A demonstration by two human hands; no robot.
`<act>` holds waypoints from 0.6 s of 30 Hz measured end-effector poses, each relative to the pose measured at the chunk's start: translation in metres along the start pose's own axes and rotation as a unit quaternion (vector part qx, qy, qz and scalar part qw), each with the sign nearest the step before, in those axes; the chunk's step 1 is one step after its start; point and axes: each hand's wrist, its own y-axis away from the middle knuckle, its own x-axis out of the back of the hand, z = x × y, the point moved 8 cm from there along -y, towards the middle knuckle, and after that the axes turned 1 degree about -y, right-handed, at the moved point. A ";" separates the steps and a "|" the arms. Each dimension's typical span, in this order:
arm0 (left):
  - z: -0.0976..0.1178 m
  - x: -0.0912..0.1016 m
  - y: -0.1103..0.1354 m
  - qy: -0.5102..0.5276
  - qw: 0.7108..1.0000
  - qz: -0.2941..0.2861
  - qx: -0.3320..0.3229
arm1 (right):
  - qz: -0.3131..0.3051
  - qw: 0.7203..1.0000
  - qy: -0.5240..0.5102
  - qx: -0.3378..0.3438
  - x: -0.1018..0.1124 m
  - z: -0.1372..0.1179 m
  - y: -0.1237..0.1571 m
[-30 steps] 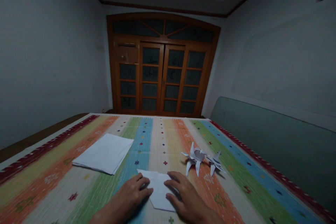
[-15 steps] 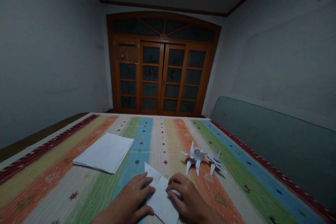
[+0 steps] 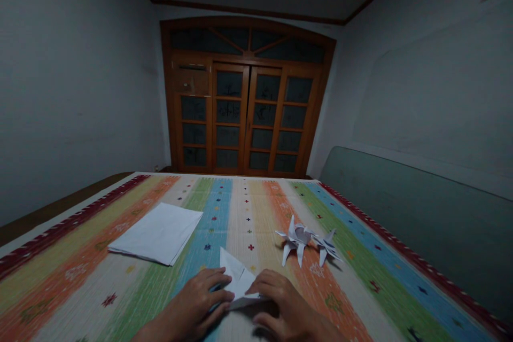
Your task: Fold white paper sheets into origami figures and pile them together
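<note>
A folded sheet of white paper (image 3: 237, 278) lies near the front of the table, its pointed corner facing away from me. My left hand (image 3: 204, 299) holds the sheet's left side, with the fingertips pressing on it. My right hand (image 3: 282, 302) grips the right side between fingers and thumb, and the near part of the sheet is bent up there. The fingers cover part of both edges. Beyond my right hand stand two spiky origami figures (image 3: 300, 238) of folded paper, close together.
A stack of white paper sheets (image 3: 158, 232) lies to the left. The table carries a striped, patterned cloth (image 3: 248, 208). A pale green bench back or panel (image 3: 401, 208) runs along the right. Wooden doors with glass panes (image 3: 248, 112) stand at the far wall.
The near right part of the sheet, flat before, is now lifted and folded away from me by my right hand. My left hand stays on the left side. The view has shifted slightly.
</note>
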 end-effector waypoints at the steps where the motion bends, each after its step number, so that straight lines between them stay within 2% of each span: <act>1: 0.001 0.000 0.001 -0.001 1.000 -0.006 0.000 | 0.011 1.000 0.011 -0.010 0.000 0.002 0.001; 8: 0.006 0.003 0.001 0.000 1.000 0.005 -0.018 | 0.096 0.994 0.058 -0.003 0.002 0.018 0.008; 11: 0.010 0.004 -0.004 -0.005 0.998 0.048 -0.041 | 0.118 0.992 0.049 0.011 0.008 0.012 0.006; 14: 0.015 0.012 -0.008 0.026 0.993 0.102 -0.051 | 0.172 0.984 0.032 0.016 0.018 0.002 0.006; 18: 0.017 0.028 -0.008 0.096 0.983 0.153 -0.014 | 0.236 0.970 -0.027 -0.049 0.024 0.005 0.008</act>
